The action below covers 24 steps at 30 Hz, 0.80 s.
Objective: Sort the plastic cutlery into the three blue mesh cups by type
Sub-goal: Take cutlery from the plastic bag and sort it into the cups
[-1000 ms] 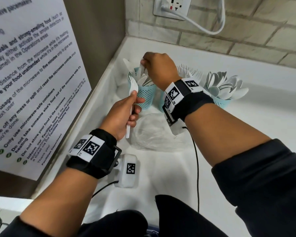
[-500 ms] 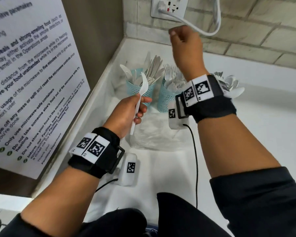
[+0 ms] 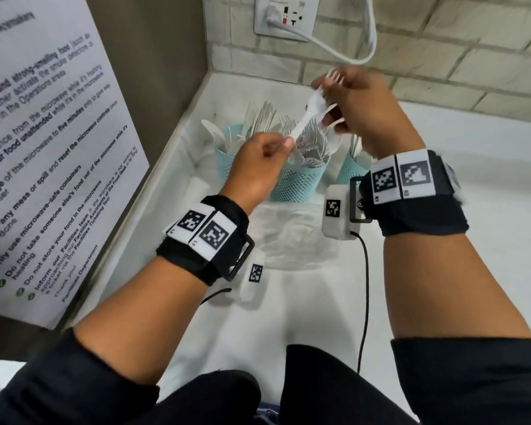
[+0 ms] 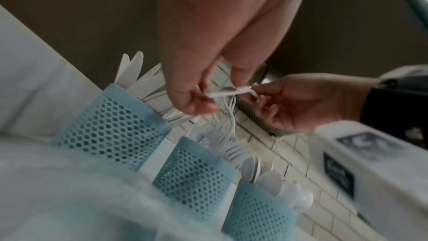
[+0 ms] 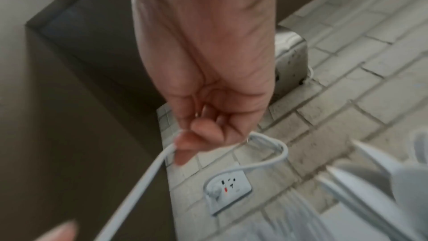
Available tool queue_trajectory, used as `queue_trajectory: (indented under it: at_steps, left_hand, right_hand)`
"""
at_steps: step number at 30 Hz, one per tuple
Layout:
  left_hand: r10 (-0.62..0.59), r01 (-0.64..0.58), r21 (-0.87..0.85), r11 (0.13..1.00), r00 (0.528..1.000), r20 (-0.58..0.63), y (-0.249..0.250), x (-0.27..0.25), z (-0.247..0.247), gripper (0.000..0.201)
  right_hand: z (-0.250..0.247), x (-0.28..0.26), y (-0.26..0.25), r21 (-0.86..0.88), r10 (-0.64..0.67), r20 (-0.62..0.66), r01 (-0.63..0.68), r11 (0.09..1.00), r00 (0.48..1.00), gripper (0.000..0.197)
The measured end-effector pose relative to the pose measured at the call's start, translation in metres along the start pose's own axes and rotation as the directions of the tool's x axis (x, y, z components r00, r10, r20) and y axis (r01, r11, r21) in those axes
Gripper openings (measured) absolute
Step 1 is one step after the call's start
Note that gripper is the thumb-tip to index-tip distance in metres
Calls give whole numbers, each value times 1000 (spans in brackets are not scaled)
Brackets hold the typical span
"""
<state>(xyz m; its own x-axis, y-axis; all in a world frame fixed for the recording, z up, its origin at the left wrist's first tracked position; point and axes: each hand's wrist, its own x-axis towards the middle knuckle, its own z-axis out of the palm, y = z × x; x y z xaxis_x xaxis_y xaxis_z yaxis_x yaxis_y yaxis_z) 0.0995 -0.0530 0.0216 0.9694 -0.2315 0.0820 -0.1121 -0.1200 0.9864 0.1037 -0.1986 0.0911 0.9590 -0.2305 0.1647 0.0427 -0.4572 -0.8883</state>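
Setting: white bench (image 3: 442, 191) in a corner, pale brick wall behind, a socket (image 3: 284, 16) with a white cable (image 3: 344, 53), a printed notice (image 3: 43, 142) on the left panel.

Head view. Three blue mesh cups in a row at the back: left cup (image 3: 227, 161) with knives and a stray spoon or two, middle cup (image 3: 301, 185) with forks, right cup (image 3: 350, 170) mostly hidden by the wrist. Left hand (image 3: 258, 161) pinches the handle end of a white spoon (image 3: 307, 116), held aloft over the cups. Right hand (image 3: 365, 108) has its fingers curled round a fork (image 3: 334, 76), tines upward, and meets the spoon's bowl end. A clear plastic bag (image 3: 295, 237) lies crumpled before the cups.

Left wrist view. Thumb and fingertips (image 4: 194, 105) pinch the spoon's handle (image 4: 227, 92); the right hand takes its far end. Cups below, standing apart.

Right wrist view. Curled fingers (image 5: 203, 131) close on a thin white handle; blurred, so which piece cannot be told.

Handling, as judged: very light, thin, slightly springy plastic, smooth and apt to slip or twist in a pinch; tines snag neighbours. Best held mid-handle and dropped handle-first. The cups look light and crowded, so easily tipped.
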Motion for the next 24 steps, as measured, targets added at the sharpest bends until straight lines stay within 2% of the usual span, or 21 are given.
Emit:
queue_trajectory:
  at_steps: [1, 3, 5, 6, 8, 12, 15, 18, 21, 24]
  left_hand:
    - [11, -7, 35, 999, 993, -117, -6, 2, -1, 29]
    - [52, -29, 76, 997, 945, -322, -17, 4, -6, 42]
    - [72, -22, 120, 992, 898, -433, -25, 5, -10, 59]
    - [64, 1, 141, 990, 887, -458, -28, 6, -11, 68]
    - [19, 68, 170, 983, 886, -464, -32, 8, -14, 88]
    - [-103, 176, 160, 971, 918, -382, -45, 23, -23, 118]
    - [-177, 219, 112, 969, 938, -299, -56, 40, -31, 129]
    - [-174, 191, 72, 979, 965, -199, -64, 51, -34, 132]
    - [-140, 153, 76, 985, 978, -157, -68, 53, -35, 124]
    - [-116, 132, 92, 987, 980, -165, -73, 53, -35, 115]
  right_hand:
    - [-6, 3, -2, -8, -29, -98, 29, 1000, 995, 21]
    - [-16, 10, -4, -54, -103, -292, 91, 994, 951, 23]
    - [-21, 17, -3, -117, -181, -413, 145, 982, 893, 24]
    - [-20, 19, -1, -158, -206, -432, 152, 976, 878, 26]
    - [-16, 22, 6, -260, -233, -403, 134, 956, 885, 31]
    - [-2, 27, 30, -405, -215, -228, 108, 908, 950, 40]
    - [6, 26, 40, -639, -101, -52, 44, 768, 994, 39]
    - [13, 14, 40, -711, 61, 46, -10, 703, 997, 37]
    - [15, 9, 35, -735, 108, 84, -12, 678, 991, 38]
    - [15, 8, 27, -778, 181, 103, -34, 628, 978, 43]
